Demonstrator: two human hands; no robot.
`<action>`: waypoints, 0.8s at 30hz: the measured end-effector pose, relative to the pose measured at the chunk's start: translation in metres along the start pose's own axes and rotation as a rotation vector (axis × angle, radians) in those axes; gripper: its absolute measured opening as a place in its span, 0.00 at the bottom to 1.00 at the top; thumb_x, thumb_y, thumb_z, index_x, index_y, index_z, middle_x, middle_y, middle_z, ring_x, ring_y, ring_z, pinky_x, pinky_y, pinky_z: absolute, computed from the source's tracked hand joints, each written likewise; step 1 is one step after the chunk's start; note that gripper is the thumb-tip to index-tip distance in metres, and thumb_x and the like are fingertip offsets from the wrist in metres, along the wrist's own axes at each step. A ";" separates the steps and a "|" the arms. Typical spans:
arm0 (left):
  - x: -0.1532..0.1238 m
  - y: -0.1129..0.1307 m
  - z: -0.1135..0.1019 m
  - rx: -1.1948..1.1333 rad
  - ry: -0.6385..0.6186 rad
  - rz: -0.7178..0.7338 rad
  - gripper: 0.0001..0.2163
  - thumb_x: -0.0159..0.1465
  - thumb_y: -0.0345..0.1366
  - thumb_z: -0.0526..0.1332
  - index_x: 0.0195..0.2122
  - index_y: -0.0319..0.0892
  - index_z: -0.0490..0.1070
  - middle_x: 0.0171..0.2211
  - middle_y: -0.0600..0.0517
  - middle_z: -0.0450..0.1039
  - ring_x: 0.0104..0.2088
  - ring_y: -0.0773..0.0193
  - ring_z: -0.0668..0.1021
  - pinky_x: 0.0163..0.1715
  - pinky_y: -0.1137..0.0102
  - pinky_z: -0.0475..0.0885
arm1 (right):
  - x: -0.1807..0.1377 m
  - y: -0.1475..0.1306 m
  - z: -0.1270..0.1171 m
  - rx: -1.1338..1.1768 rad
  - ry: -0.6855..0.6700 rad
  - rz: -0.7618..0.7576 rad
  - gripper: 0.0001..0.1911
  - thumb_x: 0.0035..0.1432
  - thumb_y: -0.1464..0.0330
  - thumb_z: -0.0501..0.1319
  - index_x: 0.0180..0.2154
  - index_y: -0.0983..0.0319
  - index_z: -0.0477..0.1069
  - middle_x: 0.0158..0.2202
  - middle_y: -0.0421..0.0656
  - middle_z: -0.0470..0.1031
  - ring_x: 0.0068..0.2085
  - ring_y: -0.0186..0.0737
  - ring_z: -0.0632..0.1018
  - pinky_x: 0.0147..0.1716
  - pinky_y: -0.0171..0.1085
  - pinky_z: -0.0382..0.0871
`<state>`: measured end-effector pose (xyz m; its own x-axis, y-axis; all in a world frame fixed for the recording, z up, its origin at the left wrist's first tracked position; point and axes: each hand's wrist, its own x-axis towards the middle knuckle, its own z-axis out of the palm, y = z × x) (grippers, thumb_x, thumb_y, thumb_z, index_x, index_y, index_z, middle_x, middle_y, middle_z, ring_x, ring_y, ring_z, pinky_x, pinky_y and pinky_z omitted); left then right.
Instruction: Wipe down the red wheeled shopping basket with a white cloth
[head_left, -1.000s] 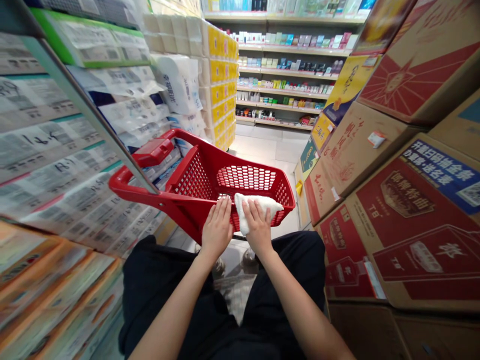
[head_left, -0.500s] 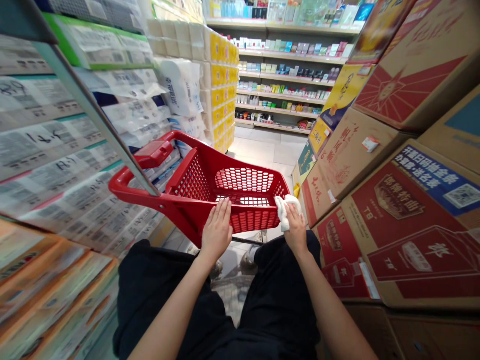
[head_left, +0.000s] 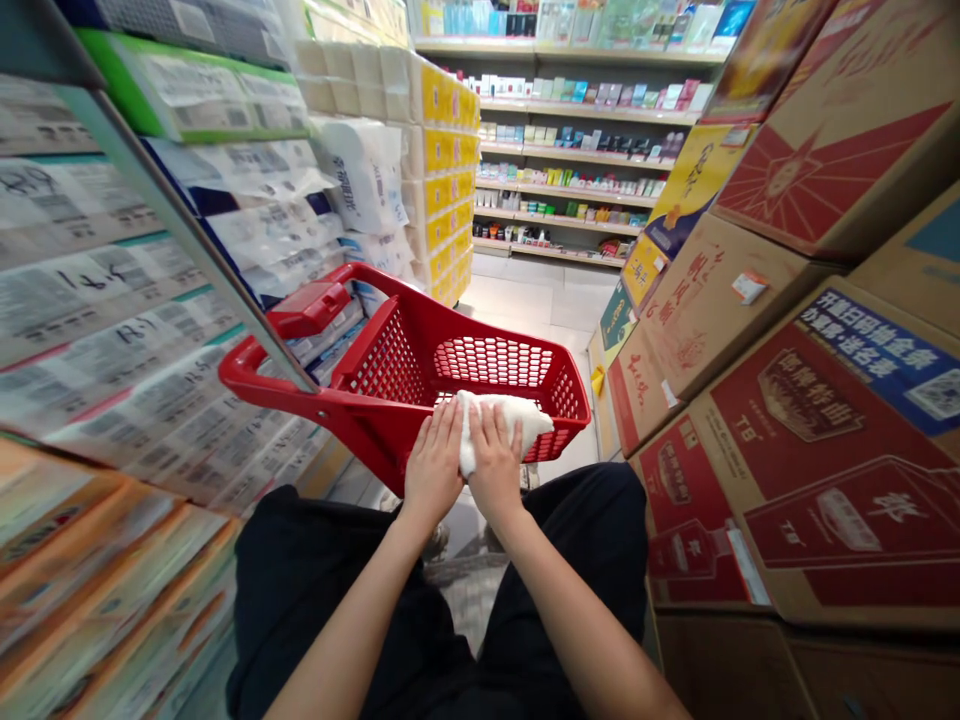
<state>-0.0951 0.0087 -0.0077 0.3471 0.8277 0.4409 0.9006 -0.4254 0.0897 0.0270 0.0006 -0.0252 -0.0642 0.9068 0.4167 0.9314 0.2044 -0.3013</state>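
Note:
A red plastic shopping cart basket with mesh walls stands in a store aisle in front of me. My left hand lies flat on its near rim, fingers stretched out. My right hand presses a white cloth onto the same rim, right beside my left hand, fingers laid over the cloth. The basket looks empty inside. Its red handle sticks out to the left, partly behind a shelf edge.
Shelves of packaged tissue paper line the left side. Stacked cardboard boxes crowd the right. A tiled floor runs ahead to shelves of small goods. My black-trousered legs are below.
My right hand with the cloth slid left along the near rim from the basket's right corner until it met my left hand. My left hand stayed put.

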 end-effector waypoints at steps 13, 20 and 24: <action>-0.002 -0.001 -0.001 -0.019 0.003 0.005 0.34 0.61 0.27 0.52 0.69 0.33 0.48 0.70 0.43 0.50 0.70 0.55 0.54 0.69 0.59 0.50 | -0.037 0.138 -0.038 -0.243 0.066 0.128 0.33 0.61 0.74 0.49 0.67 0.59 0.53 0.67 0.48 0.60 0.68 0.45 0.60 0.67 0.57 0.41; -0.002 0.000 0.001 -0.037 0.023 0.005 0.35 0.60 0.26 0.53 0.70 0.33 0.47 0.70 0.42 0.50 0.70 0.54 0.54 0.69 0.58 0.51 | -0.027 0.114 -0.039 -0.202 0.026 0.248 0.38 0.53 0.77 0.51 0.66 0.60 0.56 0.69 0.46 0.57 0.69 0.46 0.57 0.66 0.56 0.44; -0.001 0.001 0.001 -0.030 0.015 0.004 0.34 0.60 0.26 0.53 0.69 0.32 0.47 0.70 0.42 0.49 0.70 0.53 0.53 0.69 0.58 0.50 | -0.012 0.054 -0.028 -0.124 -0.022 0.129 0.41 0.52 0.78 0.52 0.67 0.59 0.53 0.70 0.45 0.53 0.71 0.46 0.52 0.67 0.57 0.37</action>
<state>-0.0946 0.0079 -0.0094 0.3466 0.8207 0.4543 0.8908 -0.4396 0.1147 0.0878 -0.0101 -0.0225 0.0521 0.9308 0.3618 0.9695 0.0397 -0.2420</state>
